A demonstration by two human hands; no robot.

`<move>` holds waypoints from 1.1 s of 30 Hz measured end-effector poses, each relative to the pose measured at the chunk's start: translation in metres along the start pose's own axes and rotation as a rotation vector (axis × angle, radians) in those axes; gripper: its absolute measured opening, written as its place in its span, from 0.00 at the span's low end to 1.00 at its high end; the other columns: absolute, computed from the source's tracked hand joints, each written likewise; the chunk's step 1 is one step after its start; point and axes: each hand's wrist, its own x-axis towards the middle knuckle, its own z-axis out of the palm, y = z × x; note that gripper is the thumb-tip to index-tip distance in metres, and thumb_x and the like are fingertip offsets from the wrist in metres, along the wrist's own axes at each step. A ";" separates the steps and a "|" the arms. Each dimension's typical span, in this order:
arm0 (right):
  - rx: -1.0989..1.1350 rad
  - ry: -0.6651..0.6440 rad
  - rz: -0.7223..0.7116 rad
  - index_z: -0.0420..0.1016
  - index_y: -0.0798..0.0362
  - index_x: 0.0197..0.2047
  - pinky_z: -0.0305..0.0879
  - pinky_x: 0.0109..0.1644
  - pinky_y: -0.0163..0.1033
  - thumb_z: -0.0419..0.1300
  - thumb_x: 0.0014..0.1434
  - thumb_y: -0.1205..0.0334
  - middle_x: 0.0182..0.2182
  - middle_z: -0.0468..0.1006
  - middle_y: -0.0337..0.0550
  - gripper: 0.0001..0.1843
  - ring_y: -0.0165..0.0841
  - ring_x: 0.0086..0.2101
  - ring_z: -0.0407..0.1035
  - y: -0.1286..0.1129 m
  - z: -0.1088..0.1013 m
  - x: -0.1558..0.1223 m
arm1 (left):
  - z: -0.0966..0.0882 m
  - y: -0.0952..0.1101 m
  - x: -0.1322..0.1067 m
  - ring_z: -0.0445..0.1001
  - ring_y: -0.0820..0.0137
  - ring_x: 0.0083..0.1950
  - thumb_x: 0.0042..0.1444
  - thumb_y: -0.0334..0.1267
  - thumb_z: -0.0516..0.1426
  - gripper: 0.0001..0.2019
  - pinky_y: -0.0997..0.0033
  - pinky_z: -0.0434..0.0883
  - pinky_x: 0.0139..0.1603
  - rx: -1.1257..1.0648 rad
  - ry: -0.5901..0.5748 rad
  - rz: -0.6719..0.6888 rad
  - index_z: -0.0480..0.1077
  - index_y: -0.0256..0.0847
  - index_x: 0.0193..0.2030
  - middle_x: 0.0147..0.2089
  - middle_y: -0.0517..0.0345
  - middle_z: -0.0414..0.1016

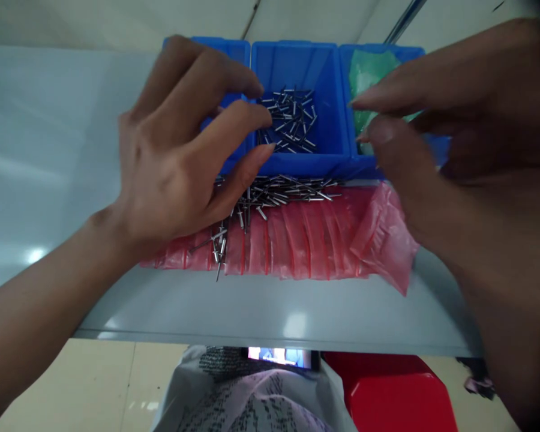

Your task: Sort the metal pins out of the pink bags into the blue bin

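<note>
At centre-left, the left hand [175, 156] hovers, thumb and fingertips apart, near slim silver metal rivets [293, 120] in the upper-centre blue plastic bin [306, 163]. More rivets lie mid-frame on translucent pink plastic bags [297, 240]. Whether the blurred right hand [459, 138], upper right, grips anything I cannot tell.

The table [261, 306] has a smooth, pale grey top; light reflects at its left and near sides. At the near edge, center: a phone [281, 356] – screen lit – beside printed cloth [261, 405]. Near right: a red stool [400, 396] on the tiled floor [94, 384]. Far right: a slanted metal bar [405, 21] – partly visible.
</note>
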 end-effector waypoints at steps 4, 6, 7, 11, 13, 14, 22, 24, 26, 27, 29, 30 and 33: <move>-0.491 -0.205 -0.370 0.82 0.50 0.60 0.79 0.59 0.55 0.66 0.75 0.60 0.56 0.87 0.53 0.13 0.48 0.55 0.82 0.010 -0.009 0.003 | 0.004 0.004 0.001 0.70 0.47 0.82 0.79 0.50 0.54 0.19 0.38 0.82 0.76 -0.041 -0.178 -0.150 0.73 0.47 0.68 0.83 0.45 0.66; -0.519 -0.220 -0.455 0.81 0.49 0.58 0.80 0.53 0.51 0.66 0.75 0.61 0.54 0.88 0.50 0.10 0.43 0.50 0.83 0.008 -0.007 0.003 | 0.006 0.007 0.000 0.67 0.51 0.85 0.79 0.47 0.53 0.20 0.42 0.78 0.83 -0.062 -0.219 -0.199 0.73 0.50 0.71 0.85 0.47 0.63; -0.521 -0.226 -0.494 0.82 0.49 0.55 0.80 0.50 0.48 0.65 0.76 0.61 0.51 0.88 0.48 0.08 0.40 0.47 0.82 0.005 -0.004 0.003 | 0.006 0.008 -0.001 0.68 0.52 0.85 0.78 0.46 0.54 0.20 0.42 0.77 0.84 -0.075 -0.216 -0.194 0.73 0.50 0.71 0.84 0.48 0.65; -0.535 -0.275 -0.595 0.83 0.52 0.46 0.76 0.40 0.41 0.63 0.76 0.66 0.41 0.88 0.41 0.06 0.34 0.38 0.79 -0.008 0.008 -0.002 | 0.008 0.007 -0.004 0.69 0.57 0.84 0.76 0.37 0.57 0.17 0.44 0.77 0.86 -0.136 -0.154 -0.118 0.75 0.51 0.68 0.79 0.54 0.74; -0.570 -0.356 -0.617 0.84 0.54 0.50 0.71 0.37 0.41 0.59 0.77 0.71 0.43 0.89 0.41 0.11 0.33 0.39 0.80 -0.011 0.013 -0.005 | 0.008 0.005 -0.004 0.70 0.60 0.84 0.76 0.35 0.56 0.17 0.48 0.77 0.85 -0.142 -0.127 -0.086 0.76 0.53 0.66 0.77 0.55 0.76; -0.588 -0.395 -0.621 0.84 0.55 0.53 0.70 0.37 0.41 0.56 0.78 0.73 0.45 0.89 0.42 0.14 0.33 0.41 0.81 -0.012 0.015 -0.006 | 0.009 0.004 -0.004 0.71 0.59 0.83 0.76 0.34 0.57 0.16 0.47 0.79 0.84 -0.140 -0.106 -0.059 0.77 0.51 0.65 0.76 0.53 0.77; -0.599 -0.382 -0.560 0.83 0.55 0.55 0.67 0.39 0.40 0.56 0.79 0.72 0.46 0.88 0.43 0.13 0.32 0.41 0.80 -0.011 0.021 -0.010 | 0.011 0.000 -0.001 0.77 0.48 0.78 0.76 0.38 0.62 0.12 0.44 0.84 0.75 -0.098 -0.068 0.045 0.75 0.38 0.61 0.69 0.40 0.82; -0.567 -0.299 -0.528 0.83 0.54 0.50 0.68 0.38 0.41 0.60 0.78 0.71 0.42 0.87 0.41 0.09 0.32 0.39 0.79 -0.012 0.023 -0.010 | 0.010 0.001 -0.001 0.77 0.47 0.78 0.75 0.40 0.62 0.13 0.43 0.84 0.76 -0.092 -0.080 0.046 0.75 0.38 0.61 0.69 0.40 0.81; -0.530 -0.219 -0.487 0.82 0.53 0.51 0.70 0.36 0.40 0.62 0.77 0.69 0.41 0.86 0.39 0.07 0.32 0.38 0.79 -0.014 0.024 -0.011 | 0.010 0.003 -0.001 0.77 0.47 0.78 0.75 0.40 0.62 0.13 0.43 0.83 0.76 -0.076 -0.091 0.038 0.74 0.40 0.62 0.70 0.40 0.81; -0.514 -0.190 -0.461 0.82 0.53 0.54 0.71 0.36 0.39 0.62 0.77 0.69 0.42 0.87 0.39 0.08 0.30 0.38 0.79 -0.016 0.024 -0.011 | 0.009 0.004 0.000 0.77 0.48 0.78 0.75 0.40 0.62 0.14 0.43 0.83 0.76 -0.063 -0.087 0.022 0.74 0.40 0.63 0.70 0.41 0.81; -0.451 -0.147 -0.384 0.82 0.51 0.58 0.76 0.40 0.36 0.63 0.77 0.69 0.46 0.87 0.40 0.11 0.28 0.40 0.80 -0.020 0.022 -0.011 | 0.007 0.007 0.001 0.80 0.48 0.74 0.75 0.39 0.62 0.16 0.43 0.85 0.72 -0.037 -0.056 -0.020 0.72 0.41 0.66 0.70 0.42 0.81; -0.389 -0.135 -0.336 0.82 0.50 0.58 0.78 0.43 0.35 0.64 0.76 0.70 0.47 0.87 0.41 0.12 0.28 0.42 0.81 -0.022 0.020 -0.010 | 0.006 0.009 0.002 0.82 0.49 0.72 0.74 0.39 0.62 0.17 0.44 0.86 0.70 -0.026 -0.029 -0.040 0.72 0.41 0.67 0.69 0.43 0.82; -0.166 -0.081 -0.217 0.83 0.50 0.53 0.81 0.50 0.36 0.68 0.72 0.73 0.47 0.86 0.41 0.11 0.28 0.44 0.82 -0.025 0.017 -0.008 | 0.004 0.012 0.003 0.85 0.51 0.67 0.73 0.36 0.62 0.16 0.48 0.86 0.64 -0.042 0.028 -0.039 0.73 0.41 0.65 0.65 0.45 0.85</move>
